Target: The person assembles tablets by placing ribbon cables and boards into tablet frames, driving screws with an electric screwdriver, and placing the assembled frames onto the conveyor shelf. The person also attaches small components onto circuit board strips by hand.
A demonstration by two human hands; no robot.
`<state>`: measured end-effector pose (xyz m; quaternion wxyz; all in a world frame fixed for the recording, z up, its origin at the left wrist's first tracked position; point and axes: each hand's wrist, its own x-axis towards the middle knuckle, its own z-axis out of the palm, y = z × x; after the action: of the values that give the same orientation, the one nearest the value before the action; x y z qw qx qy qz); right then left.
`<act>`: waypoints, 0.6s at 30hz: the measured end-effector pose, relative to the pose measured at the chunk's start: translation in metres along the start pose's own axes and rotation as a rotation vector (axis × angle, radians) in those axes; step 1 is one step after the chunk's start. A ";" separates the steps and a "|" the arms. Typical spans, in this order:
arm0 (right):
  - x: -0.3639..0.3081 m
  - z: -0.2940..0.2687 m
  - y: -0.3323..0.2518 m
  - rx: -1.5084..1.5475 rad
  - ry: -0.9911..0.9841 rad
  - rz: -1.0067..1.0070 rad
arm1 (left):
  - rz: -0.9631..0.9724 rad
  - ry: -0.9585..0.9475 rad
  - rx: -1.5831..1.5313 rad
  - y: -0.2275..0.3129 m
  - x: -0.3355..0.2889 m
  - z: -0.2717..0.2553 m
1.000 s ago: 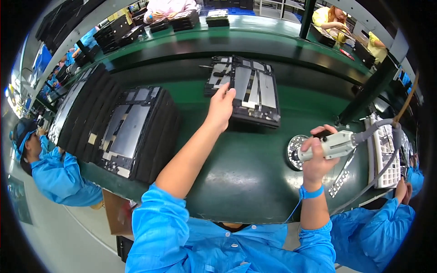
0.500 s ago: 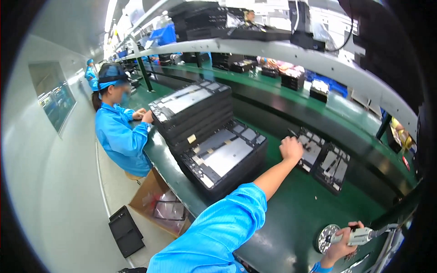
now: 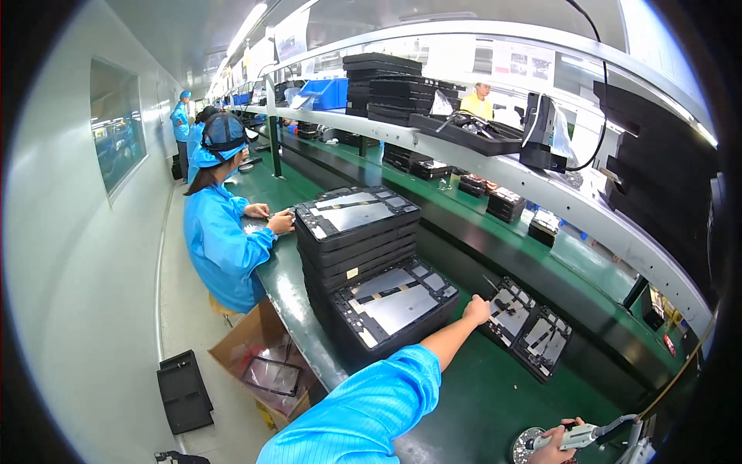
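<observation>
My left hand (image 3: 478, 309) reaches across the green bench with closed fingers, at the left edge of an opened tablet (image 3: 508, 311). Its fingertips are partly hidden, so what they pinch cannot be made out. Dark parts lie on that tablet's silver plate, and a thin strip sticks up at its far left corner. Right beside it lies a second opened tablet (image 3: 544, 340). At the lower right, my right hand (image 3: 550, 448) is wrapped round a white electric screwdriver (image 3: 578, 438). The screwdriver's front end is at a round dish of small metal pieces (image 3: 522, 445).
Left of my arm stand a tall stack of black-framed tablets (image 3: 355, 213) and a nearer stack (image 3: 398, 305). A co-worker (image 3: 224, 224) works beyond them. A carton (image 3: 255, 340) and a black tray (image 3: 184, 392) are on the floor. A metal shelf (image 3: 495, 158) spans the bench.
The view has tilted up, so everything sits lower in the picture. My left hand stays at the same tablet's edge, and my right hand keeps the screwdriver at the dish.
</observation>
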<state>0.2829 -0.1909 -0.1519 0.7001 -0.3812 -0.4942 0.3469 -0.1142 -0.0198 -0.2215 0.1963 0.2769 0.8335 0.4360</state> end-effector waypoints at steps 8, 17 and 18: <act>-0.003 0.017 -0.027 0.057 0.036 -0.012 | 0.193 0.131 -0.306 0.001 -0.010 -0.007; -0.002 0.017 -0.034 0.012 0.031 0.002 | 0.199 0.139 -0.450 0.017 -0.067 -0.029; -0.004 0.018 -0.038 0.013 0.032 -0.019 | 0.205 0.130 -0.473 0.016 -0.073 -0.033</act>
<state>0.2686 -0.2081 -0.1164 0.7136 -0.3775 -0.4841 0.3375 -0.0722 -0.0787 -0.1836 0.1567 0.2776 0.6869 0.6531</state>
